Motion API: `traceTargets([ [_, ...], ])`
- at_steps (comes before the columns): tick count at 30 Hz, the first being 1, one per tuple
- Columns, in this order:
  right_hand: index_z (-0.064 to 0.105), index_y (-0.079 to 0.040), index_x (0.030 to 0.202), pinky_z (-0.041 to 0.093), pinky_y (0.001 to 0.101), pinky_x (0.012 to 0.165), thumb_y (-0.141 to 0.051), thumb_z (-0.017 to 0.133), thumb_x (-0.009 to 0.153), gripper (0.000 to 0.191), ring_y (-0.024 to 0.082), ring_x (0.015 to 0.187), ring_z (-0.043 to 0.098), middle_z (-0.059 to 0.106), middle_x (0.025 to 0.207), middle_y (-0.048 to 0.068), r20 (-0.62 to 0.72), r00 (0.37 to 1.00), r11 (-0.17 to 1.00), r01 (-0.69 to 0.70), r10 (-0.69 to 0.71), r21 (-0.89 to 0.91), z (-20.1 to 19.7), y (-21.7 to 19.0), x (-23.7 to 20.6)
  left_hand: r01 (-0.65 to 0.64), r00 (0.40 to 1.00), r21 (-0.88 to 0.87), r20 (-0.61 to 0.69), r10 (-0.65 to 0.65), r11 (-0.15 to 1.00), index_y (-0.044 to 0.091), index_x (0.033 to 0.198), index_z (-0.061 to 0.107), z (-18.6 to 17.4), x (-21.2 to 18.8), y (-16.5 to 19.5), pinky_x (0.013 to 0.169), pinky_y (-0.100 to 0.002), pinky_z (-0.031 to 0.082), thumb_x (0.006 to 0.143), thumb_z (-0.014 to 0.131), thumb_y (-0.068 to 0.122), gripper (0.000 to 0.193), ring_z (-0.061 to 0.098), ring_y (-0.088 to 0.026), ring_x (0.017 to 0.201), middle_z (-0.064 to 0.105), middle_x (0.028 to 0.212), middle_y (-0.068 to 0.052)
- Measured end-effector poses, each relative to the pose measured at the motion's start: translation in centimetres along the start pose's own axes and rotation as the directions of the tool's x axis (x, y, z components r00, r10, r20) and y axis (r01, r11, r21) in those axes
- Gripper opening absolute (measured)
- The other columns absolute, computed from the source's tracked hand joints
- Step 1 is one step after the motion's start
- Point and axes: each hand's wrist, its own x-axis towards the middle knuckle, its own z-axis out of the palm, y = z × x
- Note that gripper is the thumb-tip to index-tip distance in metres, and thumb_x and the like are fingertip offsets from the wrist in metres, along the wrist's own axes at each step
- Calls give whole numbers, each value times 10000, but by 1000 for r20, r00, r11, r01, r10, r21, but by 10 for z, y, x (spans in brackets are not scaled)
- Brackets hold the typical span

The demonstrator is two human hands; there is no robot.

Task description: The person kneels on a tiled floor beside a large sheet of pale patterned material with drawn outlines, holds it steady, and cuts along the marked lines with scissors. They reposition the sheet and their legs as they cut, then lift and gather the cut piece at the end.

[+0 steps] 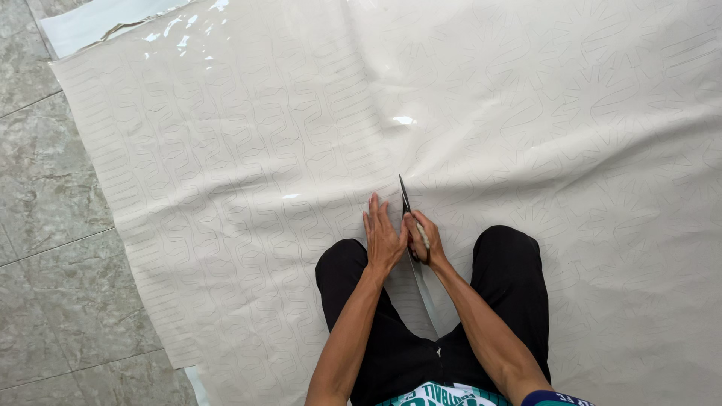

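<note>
Right hand [423, 237] clenched around scissors [407, 207], left hand [382, 237] lying flat and released on the sheet [248, 173].

Head view: the scissors' dark blades point away from the person, their tip resting on the pale, glossy sheet just ahead of the fingers. The left hand presses the sheet right beside the blades, touching the right hand. The sheet, marked with faint drawn outlines, covers the grey tiled floor [45, 225]; a cut slit runs back between the person's black-trousered knees [342, 263].
</note>
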Motion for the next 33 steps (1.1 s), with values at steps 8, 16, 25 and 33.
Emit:
traceTargets([
  [8, 614, -57, 880, 404, 289, 483, -567, 532, 1014, 534, 99, 515, 479, 530, 590, 21, -40, 991, 985, 118, -124, -125, 3, -13, 26, -15, 1000, 88, -9, 16, 996, -1, 866, 628, 0, 6, -1, 1209, -674, 217, 939, 640, 128, 148, 283, -477, 1526, 331, 1605, -327],
  [16, 574, -84, 865, 356, 299, 414, -538, 549, 987, 471, 97, 456, 431, 480, 561, -9, 10, 999, 998, -46, 46, -52, 5, -30, 55, -55, 998, -14, 1, 55, 998, 11, 803, 605, 1, 7, -5, 1221, -640, 232, 888, 661, 91, 130, 322, -474, 1509, 417, 1566, -313],
  [25, 575, -106, 871, 342, 278, 361, -538, 529, 996, 452, 77, 414, 417, 464, 550, -27, 30, 1000, 1000, -3, 2, 19, 14, -34, 64, -6, 1000, -130, -7, 5, 992, -4, 810, 592, 2, 2, -7, 1172, -620, 325, 860, 690, 53, 124, 388, -488, 1463, 425, 1546, -342],
  [33, 536, -78, 829, 331, 280, 354, -558, 540, 1019, 516, 88, 405, 396, 424, 544, -9, 7, 1000, 1000, 22, -22, -3, 19, -41, 90, 23, 1000, -168, -3, -24, 986, -9, 788, 574, -6, 2, -3, 1119, -546, 431, 839, 694, 35, 138, 416, -491, 1437, 453, 1522, -342],
])
